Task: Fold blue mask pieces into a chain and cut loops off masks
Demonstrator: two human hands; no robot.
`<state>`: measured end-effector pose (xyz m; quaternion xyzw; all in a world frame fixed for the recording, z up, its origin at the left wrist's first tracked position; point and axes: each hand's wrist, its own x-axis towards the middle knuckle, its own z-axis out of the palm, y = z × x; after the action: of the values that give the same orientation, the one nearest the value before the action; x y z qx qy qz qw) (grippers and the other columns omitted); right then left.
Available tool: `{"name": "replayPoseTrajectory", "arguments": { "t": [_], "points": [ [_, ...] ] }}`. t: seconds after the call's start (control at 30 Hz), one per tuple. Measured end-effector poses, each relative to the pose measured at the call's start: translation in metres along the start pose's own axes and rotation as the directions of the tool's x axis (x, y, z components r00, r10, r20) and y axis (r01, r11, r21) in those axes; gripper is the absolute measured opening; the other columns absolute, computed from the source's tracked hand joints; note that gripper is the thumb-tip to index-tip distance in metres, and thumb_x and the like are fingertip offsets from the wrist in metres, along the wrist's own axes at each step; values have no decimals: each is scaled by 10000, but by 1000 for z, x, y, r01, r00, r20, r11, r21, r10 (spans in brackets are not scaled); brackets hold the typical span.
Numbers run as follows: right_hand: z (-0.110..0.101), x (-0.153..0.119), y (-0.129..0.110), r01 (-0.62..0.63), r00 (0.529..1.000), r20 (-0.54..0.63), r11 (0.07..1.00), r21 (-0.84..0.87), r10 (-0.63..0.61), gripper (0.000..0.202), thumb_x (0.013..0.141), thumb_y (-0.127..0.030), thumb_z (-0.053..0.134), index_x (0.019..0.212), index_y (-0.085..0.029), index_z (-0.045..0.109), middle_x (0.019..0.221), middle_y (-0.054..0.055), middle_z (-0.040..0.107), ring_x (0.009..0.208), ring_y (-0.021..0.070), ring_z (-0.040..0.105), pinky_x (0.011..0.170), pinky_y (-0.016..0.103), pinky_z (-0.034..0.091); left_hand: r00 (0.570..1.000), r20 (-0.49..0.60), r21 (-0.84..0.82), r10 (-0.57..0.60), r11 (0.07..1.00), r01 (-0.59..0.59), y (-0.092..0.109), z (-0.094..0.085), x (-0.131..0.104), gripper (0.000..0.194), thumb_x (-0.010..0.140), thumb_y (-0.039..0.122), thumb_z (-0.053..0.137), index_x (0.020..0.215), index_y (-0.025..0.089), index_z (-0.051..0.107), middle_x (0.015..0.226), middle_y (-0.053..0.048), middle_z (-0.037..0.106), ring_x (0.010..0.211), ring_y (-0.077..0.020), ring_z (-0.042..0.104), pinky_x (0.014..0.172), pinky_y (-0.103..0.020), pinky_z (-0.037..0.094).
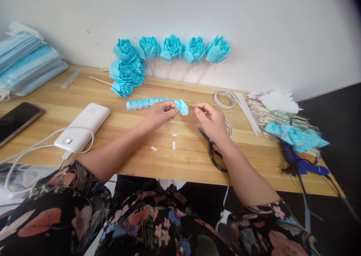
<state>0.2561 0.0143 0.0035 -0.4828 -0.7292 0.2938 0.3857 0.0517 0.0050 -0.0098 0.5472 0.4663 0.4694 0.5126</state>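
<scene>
Taking the folded blue piece (184, 107) as the clock's centre, the left hand (162, 113) pinches it in its grip above the desk (141, 162). At 3 o'clock the right hand's (212, 122) grip is narrow, just beside it; whether it holds anything, I cannot tell. A blue folded row (145, 103) lies at 9, white scraps (174, 145) near 6, scissors (205, 135) at 5, blue flowers (172, 48) at 12.

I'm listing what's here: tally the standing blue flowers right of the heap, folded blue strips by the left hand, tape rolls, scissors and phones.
Standing blue flowers: 4
Folded blue strips: 1
Tape rolls: 2
Scissors: 1
Phones: 1
Total: 9
</scene>
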Motion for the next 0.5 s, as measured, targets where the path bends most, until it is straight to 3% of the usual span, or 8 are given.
{"name": "replayPoseTrajectory", "arguments": {
  "t": [0.23, 0.5],
  "points": [
    [-1, 0, -7, 19, 997, 69, 992, 123, -27, 183, 834, -354, 631, 879, -203, 725, 817, 15, 725, 712, 145, 620, 673, 276, 470, 996, 84, 74, 6, 997, -12, 2, 1, -2, 184, 759, 322, 645, 711, 155, 586, 572, 54, 476, 531, -68, 381, 558, -231, 320],
    [1, 1, 1, 15, 999, 50, 999, 50, -18, 134, 810, -303, 632, 756, -195, 690, 676, -15, 657, 611, 117, 545, 615, 258, 425, 994, 101, 102, -31, 995, 21, 2, 3, -2, 186, 729, 331, 651, 705, 153, 601, 574, 50, 475, 550, -76, 393, 562, -230, 313]
  ]
}}
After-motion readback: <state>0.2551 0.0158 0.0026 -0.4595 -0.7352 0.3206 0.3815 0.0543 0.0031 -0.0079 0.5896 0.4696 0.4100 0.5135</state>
